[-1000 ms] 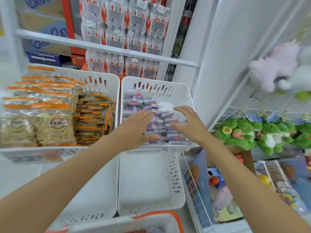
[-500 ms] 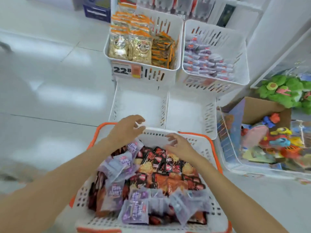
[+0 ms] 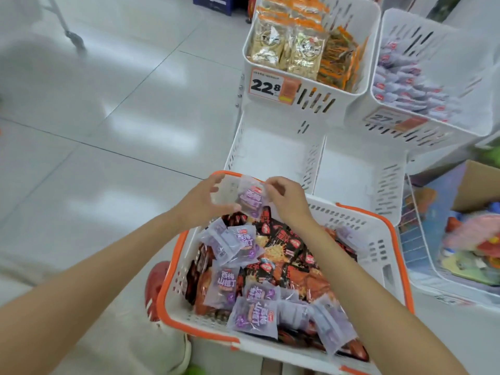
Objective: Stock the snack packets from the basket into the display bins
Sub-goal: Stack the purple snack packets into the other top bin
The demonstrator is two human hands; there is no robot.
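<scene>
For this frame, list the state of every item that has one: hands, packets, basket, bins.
basket: holds many purple and dark packets.
right hand: pinches the purple packet, lifted above the basket.
left hand: curled beside that packet; grip unclear.
upper left bin: full.
upper right bin: partly filled.
lower left bin: empty.
lower right bin: empty.
</scene>
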